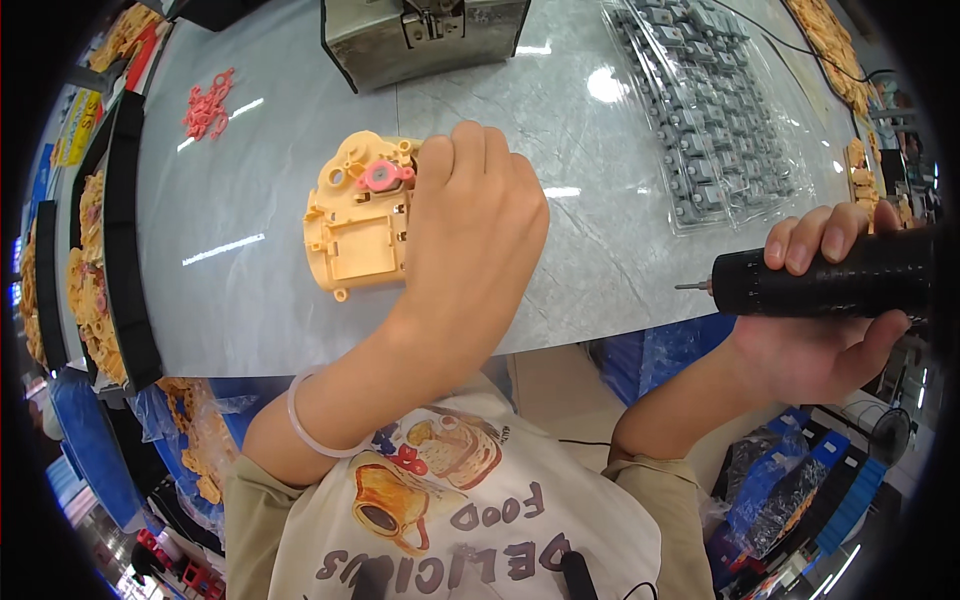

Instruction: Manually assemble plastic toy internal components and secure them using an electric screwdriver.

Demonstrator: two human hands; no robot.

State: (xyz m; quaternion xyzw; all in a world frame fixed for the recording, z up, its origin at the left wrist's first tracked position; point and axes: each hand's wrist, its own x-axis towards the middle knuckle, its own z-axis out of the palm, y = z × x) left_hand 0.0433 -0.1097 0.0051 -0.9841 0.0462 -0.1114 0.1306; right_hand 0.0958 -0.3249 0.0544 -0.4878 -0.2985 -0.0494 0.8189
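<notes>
On the grey table lies a yellow plastic housing [362, 248] with a rectangular recess and a round ring at its upper left. A pink plastic piece [385, 177] with a grey round centre sits in its upper part. My left hand [475, 225] is closed over the housing's right side, its fingers curled and its palm hiding that part. Off to the right, my right hand [800, 350] grips a black electric screwdriver [830, 280]. The screwdriver's thin metal bit [690, 287] points left, apart from the housing.
Small pink parts [210, 105] lie in a pile at the upper left. A metal box [420, 45] stands at the far edge. Clear trays of grey parts [705, 125] lie to the right. Black bins [125, 240] with yellow parts line the left edge.
</notes>
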